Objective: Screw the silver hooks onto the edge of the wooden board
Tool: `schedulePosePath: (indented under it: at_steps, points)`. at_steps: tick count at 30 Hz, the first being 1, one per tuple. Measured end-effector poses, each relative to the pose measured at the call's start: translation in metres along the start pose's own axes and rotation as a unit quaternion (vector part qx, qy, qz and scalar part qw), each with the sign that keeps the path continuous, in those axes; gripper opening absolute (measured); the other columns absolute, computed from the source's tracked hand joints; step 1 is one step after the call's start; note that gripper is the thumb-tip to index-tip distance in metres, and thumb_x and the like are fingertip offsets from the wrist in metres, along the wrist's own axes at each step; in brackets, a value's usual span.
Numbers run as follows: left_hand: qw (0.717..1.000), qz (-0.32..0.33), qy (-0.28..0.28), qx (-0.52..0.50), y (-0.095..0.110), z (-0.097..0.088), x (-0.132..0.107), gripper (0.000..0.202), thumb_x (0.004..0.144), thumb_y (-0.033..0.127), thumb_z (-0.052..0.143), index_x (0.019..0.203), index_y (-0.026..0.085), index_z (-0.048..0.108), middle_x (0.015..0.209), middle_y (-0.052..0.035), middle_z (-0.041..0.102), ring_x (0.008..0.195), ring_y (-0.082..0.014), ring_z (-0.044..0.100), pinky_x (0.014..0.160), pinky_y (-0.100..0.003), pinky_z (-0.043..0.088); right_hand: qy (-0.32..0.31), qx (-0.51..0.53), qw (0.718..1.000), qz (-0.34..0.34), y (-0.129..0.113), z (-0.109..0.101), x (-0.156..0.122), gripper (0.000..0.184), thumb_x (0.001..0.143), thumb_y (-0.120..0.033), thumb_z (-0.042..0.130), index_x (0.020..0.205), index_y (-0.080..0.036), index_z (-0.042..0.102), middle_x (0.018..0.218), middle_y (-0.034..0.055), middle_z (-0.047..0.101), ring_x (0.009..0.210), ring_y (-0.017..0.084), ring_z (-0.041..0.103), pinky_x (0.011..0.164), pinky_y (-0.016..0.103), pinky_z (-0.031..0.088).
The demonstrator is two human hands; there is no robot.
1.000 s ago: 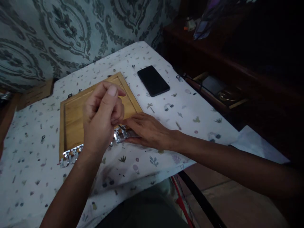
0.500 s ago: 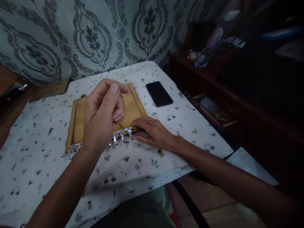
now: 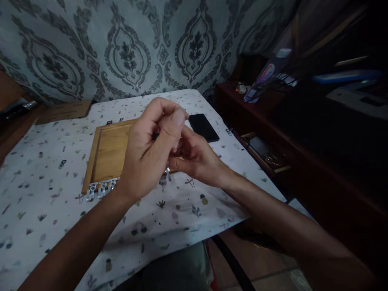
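Note:
Above the wooden panel, my left hand [image 3: 153,151] is closed, thumb pressed against the curled fingers. A small dark bit shows inside its grip, too little to name. My right hand [image 3: 201,157] meets it from the right, fingers bent in and tips partly hidden behind the left. What the right fingers pinch, if anything, cannot be seen. Under both hands lies the framed wooden panel [image 3: 110,149], flat on the table. Along its near edge runs a row of silver metal hooks [image 3: 103,188], its middle covered by my left hand and wrist.
A black phone [image 3: 203,127] lies right of the panel on the patterned tablecloth [image 3: 182,214]. At the back left is a flat piece of cardboard [image 3: 65,112]. To the right stands a dark red cabinet [image 3: 257,115] with an open drawer [image 3: 269,157] and a plastic package [image 3: 268,74] on top.
My right hand has lifted off the panel's near right corner and come up to my left hand. The left hand has shifted right, still closed. The view has tilted slightly upward.

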State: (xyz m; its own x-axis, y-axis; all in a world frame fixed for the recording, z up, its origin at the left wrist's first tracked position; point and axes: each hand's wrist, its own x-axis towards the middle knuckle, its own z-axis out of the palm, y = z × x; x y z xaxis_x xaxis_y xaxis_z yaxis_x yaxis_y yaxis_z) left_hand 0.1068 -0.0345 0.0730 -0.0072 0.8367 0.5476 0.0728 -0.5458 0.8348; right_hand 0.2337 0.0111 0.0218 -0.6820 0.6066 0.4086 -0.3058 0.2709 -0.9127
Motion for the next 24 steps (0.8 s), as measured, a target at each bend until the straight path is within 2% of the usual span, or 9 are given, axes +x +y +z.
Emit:
schedulePosePath:
  at_steps: [2,5,7,8,10,13,16,18,24]
  points:
    - [0.994,0.036,0.026,0.1,0.003,-0.007,-0.004,0.007,0.1,0.034,0.059,0.101,0.028,0.061,0.089,-0.0024,0.06,0.082,-0.0182,0.061,0.071,-0.035,0.054,0.014,-0.008,1.0,-0.001,0.006,-0.001,0.001,0.063,0.087,-0.035,0.08,0.138,-0.023,0.046,0.089,-0.0028,0.061,0.079,0.014,0.068,0.071,0.026,0.062]
    - [0.963,0.095,0.068,0.244,0.005,-0.023,-0.023,0.022,0.1,0.026,0.057,0.121,0.03,0.055,0.125,-0.0054,0.057,0.117,-0.0197,0.057,0.098,-0.04,0.053,0.063,-0.038,0.997,0.003,0.01,-0.006,-0.002,0.056,0.088,-0.034,0.079,0.136,-0.025,0.052,0.086,-0.0035,0.062,0.071,0.013,0.067,0.066,0.026,0.061]
    - [0.936,0.167,0.015,0.311,0.001,-0.032,-0.044,0.028,0.097,0.02,0.059,0.124,0.023,0.053,0.116,-0.0065,0.061,0.108,-0.019,0.059,0.092,-0.038,0.053,0.116,-0.052,0.992,0.002,0.012,-0.01,-0.007,0.041,0.091,-0.036,0.076,0.127,-0.024,0.059,0.086,-0.0027,0.066,0.065,0.012,0.067,0.063,0.026,0.06]
    - [0.915,0.182,-0.067,0.355,-0.003,-0.035,-0.056,0.023,0.097,0.013,0.055,0.12,0.018,0.054,0.107,-0.0058,0.064,0.1,-0.0172,0.06,0.086,-0.035,0.054,0.146,-0.059,0.987,-0.003,0.013,-0.011,-0.01,0.033,0.093,-0.038,0.074,0.119,-0.023,0.061,0.085,-0.0024,0.067,0.061,0.011,0.066,0.061,0.025,0.059]
    - [0.887,0.215,-0.154,0.378,-0.012,-0.034,-0.082,0.01,0.099,0.009,0.049,0.101,0.014,0.058,0.091,-0.0047,0.064,0.085,-0.0158,0.058,0.073,-0.031,0.051,0.198,-0.079,0.977,-0.015,0.018,-0.011,-0.016,0.022,0.097,-0.042,0.068,0.103,-0.021,0.063,0.081,-0.0022,0.068,0.055,0.009,0.063,0.056,0.024,0.055]
    - [0.868,0.225,-0.273,0.349,-0.026,-0.024,-0.114,0.016,0.101,0.015,0.05,0.087,0.016,0.057,0.079,-0.0001,0.061,0.075,-0.0155,0.054,0.072,-0.032,0.047,0.251,-0.109,0.962,-0.026,0.027,-0.005,-0.024,0.027,0.099,-0.046,0.064,0.092,-0.02,0.06,0.078,-0.0023,0.067,0.051,0.008,0.06,0.051,0.023,0.05]
    - [0.825,0.259,-0.394,0.312,-0.04,-0.012,-0.135,0.018,0.101,0.023,0.057,0.083,0.018,0.056,0.076,0.0021,0.058,0.072,-0.0143,0.052,0.068,-0.031,0.042,0.293,-0.146,0.944,-0.037,0.033,0.005,-0.029,0.028,0.099,-0.047,0.063,0.092,-0.02,0.059,0.079,-0.0016,0.068,0.051,0.008,0.059,0.049,0.022,0.049]
    - [0.812,0.296,-0.412,0.288,-0.05,-0.005,-0.147,0.019,0.101,0.028,0.058,0.085,0.019,0.058,0.076,0.0024,0.059,0.074,-0.0153,0.054,0.068,-0.031,0.041,0.309,-0.17,0.934,-0.049,0.035,0.011,-0.031,0.026,0.101,-0.044,0.061,0.093,-0.02,0.059,0.08,-0.0009,0.069,0.051,0.008,0.059,0.048,0.022,0.048]
    - [0.827,0.342,-0.345,0.284,-0.07,0.009,-0.168,0.025,0.1,0.031,0.057,0.078,0.019,0.057,0.07,0.0013,0.057,0.066,-0.017,0.053,0.063,-0.033,0.035,0.306,-0.212,0.926,-0.064,0.043,0.017,-0.037,0.023,0.103,-0.041,0.057,0.097,-0.02,0.063,0.081,0.0005,0.069,0.053,0.009,0.061,0.047,0.023,0.05]
